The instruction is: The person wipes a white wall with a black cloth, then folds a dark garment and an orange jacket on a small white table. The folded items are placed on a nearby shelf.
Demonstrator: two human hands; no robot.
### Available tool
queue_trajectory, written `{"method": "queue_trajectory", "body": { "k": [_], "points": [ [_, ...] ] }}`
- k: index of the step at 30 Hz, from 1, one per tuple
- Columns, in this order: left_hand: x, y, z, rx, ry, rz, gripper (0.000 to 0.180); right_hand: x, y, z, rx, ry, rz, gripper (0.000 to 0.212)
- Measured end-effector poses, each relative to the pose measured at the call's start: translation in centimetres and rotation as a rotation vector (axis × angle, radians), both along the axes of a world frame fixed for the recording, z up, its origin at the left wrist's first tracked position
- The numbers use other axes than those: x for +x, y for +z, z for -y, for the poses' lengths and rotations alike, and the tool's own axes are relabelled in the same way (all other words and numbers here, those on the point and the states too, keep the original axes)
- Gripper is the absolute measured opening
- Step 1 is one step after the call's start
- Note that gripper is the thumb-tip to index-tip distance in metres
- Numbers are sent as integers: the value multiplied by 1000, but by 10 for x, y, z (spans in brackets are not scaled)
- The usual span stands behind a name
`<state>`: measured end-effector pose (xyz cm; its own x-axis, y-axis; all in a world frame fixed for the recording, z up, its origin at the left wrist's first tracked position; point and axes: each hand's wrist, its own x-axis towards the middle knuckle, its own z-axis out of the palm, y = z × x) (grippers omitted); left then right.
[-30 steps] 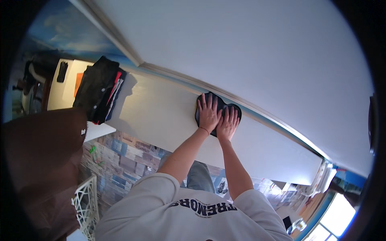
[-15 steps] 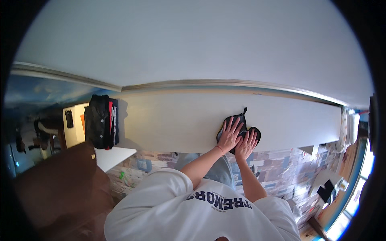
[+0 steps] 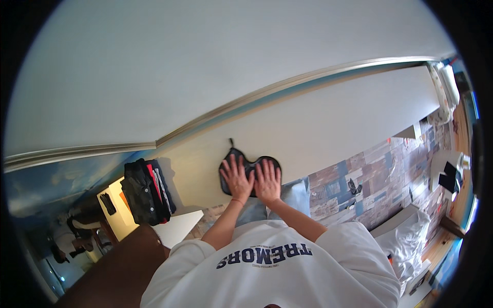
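Note:
A black, shiny, two-lobed case (image 3: pixel 224 184) lies flat on a long white top, with a short dark loop strap sticking out at its far left. My left hand (image 3: pixel 236 180) rests palm down on the left lobe, fingers spread. On the right lobe lies my right hand (image 3: pixel 268 180), also flat with its fingers outstretched. Neither hand is closed round the case. My thumbs are close together over the middle, and the palms hide much of the case's near half.
The white top (image 3: pixel 328 123) runs along a wall edged with moulding (image 3: pixel 287 84). A stack of folded dark, red and grey clothes (image 3: pixel 145 192) stands at its left. A brown panel (image 3: pixel 113 272) is at the near left; patterned flooring (image 3: pixel 370 179) lies right, with a silvery-white bundle (image 3: pixel 408 238).
The view has turned and shifted, so the case and both hands appear farther left, nearer the clothes. My hands stay flat on the case, now side by side, one per lobe.

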<state>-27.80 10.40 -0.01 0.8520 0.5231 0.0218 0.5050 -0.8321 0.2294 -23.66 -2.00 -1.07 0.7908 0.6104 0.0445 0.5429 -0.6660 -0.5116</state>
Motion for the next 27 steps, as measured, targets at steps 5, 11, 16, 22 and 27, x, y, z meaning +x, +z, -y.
{"method": "queue_trajectory", "body": {
  "k": [5, 11, 16, 22, 27],
  "points": [
    [-42, 3, -56, 65, 56, -82, 85, -24, 11, -44, 17, 162, -17, 61],
    [-12, 3, -80, 117, -92, -143, 81, -17, 13, -48, 96, 13, -62, 65],
    [62, -5, -73, 150, -274, -76, 80, 21, 15, -38, 95, -272, -54, 65],
    [166, 4, -27, 115, -530, -34, 80, 83, 11, -4, 73, -589, 55, 62],
    [234, -3, 13, 79, -692, 17, 81, 124, 10, 24, 1, -744, 79, 61]
  ]
}}
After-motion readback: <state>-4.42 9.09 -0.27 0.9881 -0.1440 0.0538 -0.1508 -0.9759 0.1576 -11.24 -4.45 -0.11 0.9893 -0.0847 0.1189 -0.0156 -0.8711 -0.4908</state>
